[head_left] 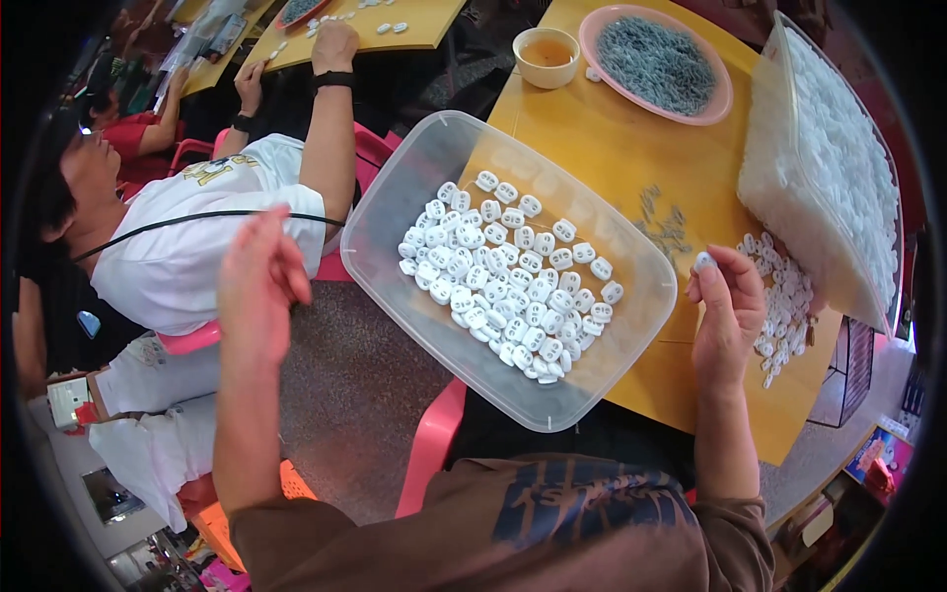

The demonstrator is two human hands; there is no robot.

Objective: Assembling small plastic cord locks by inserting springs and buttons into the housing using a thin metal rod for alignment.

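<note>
My right hand (728, 314) is closed, with thumb and fingertips pinching a small white plastic piece (703, 260) just beyond the right rim of the clear plastic box. My left hand (262, 271) is raised to the left of the box, blurred; its fingers look loosely stretched, and nothing shows in them. The clear box (623, 279) is tilted in front of me, holding many white two-hole plastic pieces (493, 286) that look like cord stoppers. Beside my right hand lies a pile of small white plastic parts (781, 306). Small grey springs (663, 222) lie scattered on the yellow table (552, 128).
At the far side stand a pink plate (725, 94) heaped with grey springs and a cup (546, 59) of brown liquid. A large clear bin (764, 178) of white parts leans at the right. A person in a white shirt (197, 242) sits at left, hands at another table (424, 30).
</note>
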